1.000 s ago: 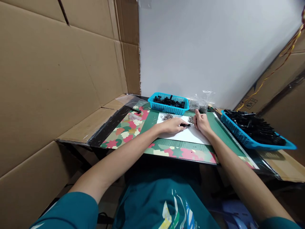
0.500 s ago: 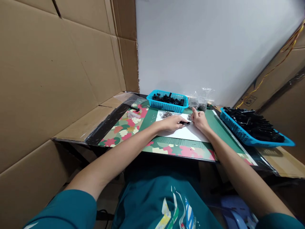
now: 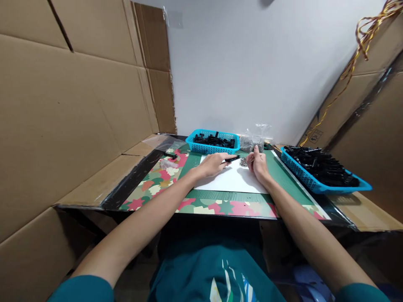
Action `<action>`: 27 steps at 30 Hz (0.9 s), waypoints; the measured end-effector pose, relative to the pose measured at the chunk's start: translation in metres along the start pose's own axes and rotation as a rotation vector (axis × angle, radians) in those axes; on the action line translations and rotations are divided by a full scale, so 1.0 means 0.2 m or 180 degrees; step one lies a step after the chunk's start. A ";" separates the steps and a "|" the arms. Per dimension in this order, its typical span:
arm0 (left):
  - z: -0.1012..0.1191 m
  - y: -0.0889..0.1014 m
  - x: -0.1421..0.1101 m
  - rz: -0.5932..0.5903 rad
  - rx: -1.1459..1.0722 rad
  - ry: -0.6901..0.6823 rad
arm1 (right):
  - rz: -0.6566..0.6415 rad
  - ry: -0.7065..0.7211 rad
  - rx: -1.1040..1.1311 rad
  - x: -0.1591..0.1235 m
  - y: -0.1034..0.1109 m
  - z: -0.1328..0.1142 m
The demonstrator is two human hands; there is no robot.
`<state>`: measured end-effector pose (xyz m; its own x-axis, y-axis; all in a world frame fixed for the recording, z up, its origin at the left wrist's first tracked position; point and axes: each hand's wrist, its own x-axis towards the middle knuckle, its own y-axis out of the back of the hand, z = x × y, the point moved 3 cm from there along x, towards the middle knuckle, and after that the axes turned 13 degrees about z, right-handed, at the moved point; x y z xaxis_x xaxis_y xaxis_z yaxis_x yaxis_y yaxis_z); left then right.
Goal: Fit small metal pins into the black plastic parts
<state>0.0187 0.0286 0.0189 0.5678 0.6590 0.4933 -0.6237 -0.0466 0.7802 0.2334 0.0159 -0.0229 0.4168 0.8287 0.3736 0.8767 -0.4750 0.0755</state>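
My left hand [image 3: 211, 165] is closed on a small black plastic part [image 3: 232, 159], which points to the right from its fingertips. It is over the back left of a white sheet [image 3: 229, 182]. My right hand [image 3: 258, 164] rests at the sheet's right side with fingers curled and thumb raised. Beside those fingers lies a small pile of tiny metal pieces [image 3: 243, 162]. The right fingertips are close together, but whatever they pinch is too small to make out. My left hand covers the area of a second metal pile.
Behind the sheet stands a blue basket [image 3: 214, 149] of black parts. Another blue basket [image 3: 302, 174], heaped with black pieces, is at the right. Clear plastic bags [image 3: 255, 140] sit at the back. A black part [image 3: 170, 155] and crumpled plastic [image 3: 168, 164] lie left. Cardboard walls [image 3: 94, 105] flank the table.
The view has tilted up slightly. My left hand has moved left and up with the black part, away from my right hand, and now hides the left metal pile. My right hand stays by its pile.
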 end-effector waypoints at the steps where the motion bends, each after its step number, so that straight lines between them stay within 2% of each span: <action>1: -0.03 0.02 0.01 0.0199 -0.0004 0.0112 | -0.0071 -0.0010 0.0006 0.00 0.00 0.00; 3: -0.08 0.07 0.03 0.0666 -0.0138 0.0388 | -0.0233 0.0283 -0.0167 -0.01 -0.01 0.00; 6: -0.15 0.12 0.06 0.1391 -0.0614 0.0768 | -0.0314 0.1239 -0.0715 -0.02 -0.03 -0.07; 8: -0.19 0.13 0.07 0.1769 -0.0999 0.0929 | -0.0275 0.1644 -0.0870 -0.02 -0.07 -0.12; 10: -0.22 0.11 0.07 0.1982 -0.1364 0.1041 | -0.0421 0.1559 -0.0769 0.00 -0.14 -0.15; 11: -0.23 0.10 0.07 0.2047 -0.1518 0.1099 | -0.0665 0.1362 -0.0732 0.02 -0.17 -0.15; 13: -0.24 0.08 0.06 0.2057 -0.1739 0.1198 | -0.1343 0.0931 -0.0809 0.04 -0.25 -0.13; 15: -0.24 0.06 0.06 0.1983 -0.1849 0.1244 | -0.1779 0.0734 -0.0949 0.05 -0.28 -0.10; 19: -0.23 0.05 0.07 0.1891 -0.1734 0.1102 | -0.1693 0.0614 -0.0907 0.06 -0.23 -0.05; 22: -0.23 0.05 0.08 0.1952 -0.1619 0.1039 | -0.1802 0.0475 -0.1009 0.05 -0.20 -0.04; 27: -0.22 0.02 0.08 0.1793 -0.1635 0.1091 | -0.1973 0.0629 -0.1137 0.04 -0.23 -0.05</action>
<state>0.0015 0.0732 0.0129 -0.0454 0.8353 0.5480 -0.9798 -0.1441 0.1384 0.1933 0.0414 -0.0141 -0.2097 0.9234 0.3215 0.7916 -0.0328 0.6102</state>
